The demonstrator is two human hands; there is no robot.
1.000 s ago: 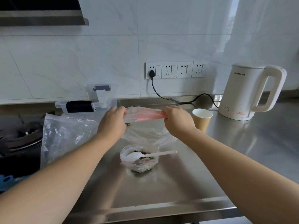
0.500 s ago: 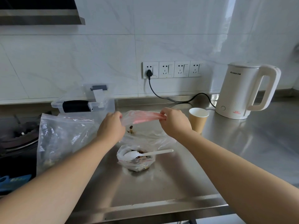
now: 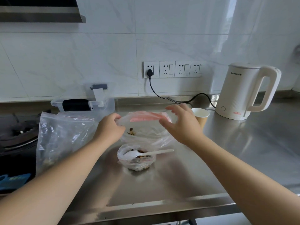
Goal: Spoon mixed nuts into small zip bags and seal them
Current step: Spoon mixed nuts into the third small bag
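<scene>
we note left hand (image 3: 110,127) pinching left end of zip bag (image 3: 146,127) top, bag held above steel counter (image 3: 178,176). right hand (image 3: 180,125) at bag's right end, fingers spread, loosed from pink zip strip (image 3: 147,117). few nuts (image 3: 131,131) inside bag, just right of left hand. below both hands: nut pouch (image 3: 136,159) with white spoon (image 3: 142,154). paper cup (image 3: 200,116) just beyond right hand.

A white kettle (image 3: 240,93) and paper cup (image 3: 200,116) stand on the steel counter (image 3: 243,143) below wall sockets (image 3: 172,69).
</scene>
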